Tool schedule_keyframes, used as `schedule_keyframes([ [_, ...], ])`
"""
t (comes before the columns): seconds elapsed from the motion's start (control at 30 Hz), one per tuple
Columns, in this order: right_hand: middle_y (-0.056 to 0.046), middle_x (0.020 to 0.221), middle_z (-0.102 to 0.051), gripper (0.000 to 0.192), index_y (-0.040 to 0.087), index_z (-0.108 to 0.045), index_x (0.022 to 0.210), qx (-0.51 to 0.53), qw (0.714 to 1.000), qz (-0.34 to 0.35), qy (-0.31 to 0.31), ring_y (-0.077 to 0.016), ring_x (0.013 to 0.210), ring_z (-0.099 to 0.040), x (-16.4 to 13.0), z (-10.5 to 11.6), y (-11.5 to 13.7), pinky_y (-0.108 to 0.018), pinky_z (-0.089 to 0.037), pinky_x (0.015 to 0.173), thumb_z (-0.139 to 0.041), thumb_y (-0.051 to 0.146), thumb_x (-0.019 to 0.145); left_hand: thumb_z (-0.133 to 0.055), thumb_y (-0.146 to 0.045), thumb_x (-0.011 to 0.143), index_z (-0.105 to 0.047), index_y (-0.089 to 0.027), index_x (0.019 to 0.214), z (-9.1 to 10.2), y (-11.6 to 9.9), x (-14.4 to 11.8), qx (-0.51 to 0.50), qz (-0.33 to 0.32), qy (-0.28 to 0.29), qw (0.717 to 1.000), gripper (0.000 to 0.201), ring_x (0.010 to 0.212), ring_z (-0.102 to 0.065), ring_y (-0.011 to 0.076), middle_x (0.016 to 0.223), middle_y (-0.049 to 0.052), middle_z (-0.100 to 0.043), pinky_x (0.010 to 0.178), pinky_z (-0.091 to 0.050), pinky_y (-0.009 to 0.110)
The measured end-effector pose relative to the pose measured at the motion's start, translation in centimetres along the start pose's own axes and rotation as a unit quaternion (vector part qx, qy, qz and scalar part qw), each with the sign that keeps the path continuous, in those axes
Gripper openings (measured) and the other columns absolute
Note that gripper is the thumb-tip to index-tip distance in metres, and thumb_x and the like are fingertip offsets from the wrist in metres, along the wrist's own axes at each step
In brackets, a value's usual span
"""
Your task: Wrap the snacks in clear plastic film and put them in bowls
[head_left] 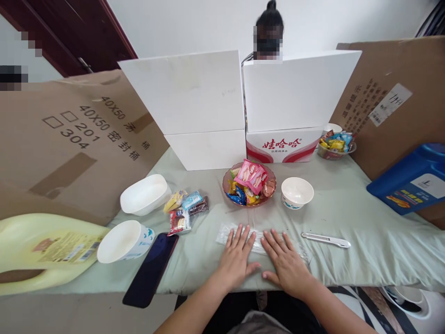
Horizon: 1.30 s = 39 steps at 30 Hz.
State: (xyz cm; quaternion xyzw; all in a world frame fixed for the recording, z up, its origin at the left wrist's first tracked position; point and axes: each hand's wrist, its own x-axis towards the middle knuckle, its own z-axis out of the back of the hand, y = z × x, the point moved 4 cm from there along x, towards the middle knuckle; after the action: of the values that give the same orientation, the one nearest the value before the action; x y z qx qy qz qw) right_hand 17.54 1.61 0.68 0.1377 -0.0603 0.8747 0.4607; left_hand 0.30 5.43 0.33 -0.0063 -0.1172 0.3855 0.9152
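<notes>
Left hand (237, 260) and right hand (287, 265) lie flat, splayed, on clear plastic (257, 246).

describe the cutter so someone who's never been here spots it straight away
On the green cloth, find the white box with red lettering. Nearer the person, past the white bowl in front of it, the cutter lies right of the clear plastic. It is slim, white and straight, unlike the round bowl and crinkled plastic.
</notes>
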Motion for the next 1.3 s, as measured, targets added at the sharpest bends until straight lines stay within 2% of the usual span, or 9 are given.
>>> schedule_keyframes([
  [0.2, -0.012, 0.155, -0.029, 0.086, 0.016, -0.023, 0.151, -0.036, 0.996, -0.080, 0.017, -0.0316, 0.143, -0.020, -3.9, -0.1, -2.4, -0.052, -0.015, 0.113, -0.050, 0.062, 0.084, -0.042, -0.060, 0.092, -0.031, -0.020, 0.149, -0.7, 5.2, -1.7, 0.063, 0.137, 0.023, 0.988, 0.071, 0.145, -0.017, 0.0354, 0.157, 0.014, -0.023, 0.112, -0.019, 0.054],
  [0.37, -0.013, 0.149, -0.039, 0.076, 0.014, -0.030, 0.148, -0.039, 0.997, -0.060, 0.000, -0.0308, 0.137, -0.033, -8.0, 1.4, -2.3, -0.048, -0.026, 0.110, -0.056, 0.048, 0.085, -0.046, -0.030, 0.093, -0.050, -0.016, 0.136, 0.9, 2.2, -1.9, 0.046, 0.169, -0.053, 0.983, 0.046, 0.131, -0.038, 0.0375, 0.140, 0.018, -0.047, 0.104, -0.033, 0.056],
  [0.57, -0.004, 0.105, -0.067, 0.035, 0.028, -0.065, 0.103, 0.076, 0.995, -0.059, -0.020, -0.0214, 0.098, -0.060, -9.4, 4.5, -1.4, -0.037, -0.048, 0.084, -0.046, 0.009, 0.081, -0.059, -0.029, 0.084, -0.058, -0.020, 0.119, 0.9, -6.3, -1.3, -0.165, -0.028, -0.003, 0.986, 0.036, 0.111, -0.050, 0.0298, 0.118, 0.012, -0.059, 0.098, -0.042, 0.049],
  [0.7, -0.005, 0.110, -0.065, 0.022, 0.028, -0.063, 0.092, 0.158, 0.987, -0.012, -0.007, -0.0242, 0.115, -0.055, -7.3, 8.1, -1.4, -0.038, -0.047, 0.092, -0.052, 0.012, 0.081, -0.062, -0.031, 0.084, -0.054, -0.025, 0.121, 0.9, -7.1, -1.8, -0.230, -0.122, 0.031, 0.965, 0.038, 0.118, -0.048, 0.0278, 0.120, 0.006, -0.061, 0.104, -0.035, 0.047],
  [0.8, -0.004, 0.099, -0.067, 0.019, 0.027, -0.061, 0.095, 0.283, 0.958, -0.028, 0.033, -0.0195, 0.105, -0.060, -4.6, 9.2, -2.0, -0.033, -0.049, 0.090, -0.048, 0.014, 0.089, -0.057, -0.027, 0.086, -0.049, -0.027, 0.124, 0.9, -6.5, -2.1, -0.292, -0.164, 0.051, 0.941, 0.039, 0.119, -0.051, 0.0244, 0.119, 0.003, -0.064, 0.107, -0.032, 0.044],
  [0.93, -0.003, 0.094, -0.069, 0.018, 0.024, -0.060, 0.098, 0.401, 0.902, -0.143, 0.072, -0.0158, 0.088, -0.065, 0.0, 6.6, -3.6, -0.027, -0.052, 0.078, -0.042, 0.025, 0.094, -0.057, -0.025, 0.080, -0.025, -0.023, 0.141, 0.6, -5.5, -2.0, -0.391, -0.133, 0.043, 0.910, 0.070, 0.109, -0.059, 0.0224, 0.116, 0.006, -0.066, 0.105, -0.035, 0.043],
  [1.03, -0.002, 0.088, -0.070, 0.018, 0.022, -0.056, 0.101, 0.354, 0.910, -0.208, 0.056, -0.0148, 0.081, -0.067, 3.2, 3.3, -4.8, -0.026, -0.052, 0.072, -0.042, 0.023, 0.091, -0.058, -0.026, 0.079, -0.007, -0.023, 0.148, 0.2, -5.0, -2.0, -0.415, -0.102, 0.035, 0.903, 0.086, 0.109, -0.059, 0.0239, 0.121, 0.008, -0.063, 0.103, -0.038, 0.044],
  [1.17, -0.001, 0.080, -0.070, 0.023, 0.019, -0.054, 0.110, 0.259, 0.937, -0.231, 0.047, -0.0160, 0.074, -0.067, 5.5, 0.2, -5.3, -0.027, -0.050, 0.067, -0.043, 0.022, 0.090, -0.062, -0.030, 0.078, -0.023, -0.024, 0.145, 0.4, -4.6, -1.8, -0.412, -0.062, 0.060, 0.907, 0.078, 0.113, -0.056, 0.0266, 0.128, 0.010, -0.058, 0.099, -0.043, 0.043],
  [1.3, -0.007, 0.097, -0.070, 0.026, 0.018, -0.054, 0.115, 0.190, 0.955, -0.224, 0.035, -0.0184, 0.081, -0.067, 5.7, -1.2, -4.7, -0.029, -0.048, 0.068, -0.043, 0.023, 0.093, -0.061, -0.030, 0.081, -0.045, -0.024, 0.134, 0.7, -4.7, -1.5, -0.411, -0.062, 0.078, 0.906, 0.055, 0.122, -0.052, 0.0267, 0.137, 0.010, -0.053, 0.105, -0.039, 0.044],
])
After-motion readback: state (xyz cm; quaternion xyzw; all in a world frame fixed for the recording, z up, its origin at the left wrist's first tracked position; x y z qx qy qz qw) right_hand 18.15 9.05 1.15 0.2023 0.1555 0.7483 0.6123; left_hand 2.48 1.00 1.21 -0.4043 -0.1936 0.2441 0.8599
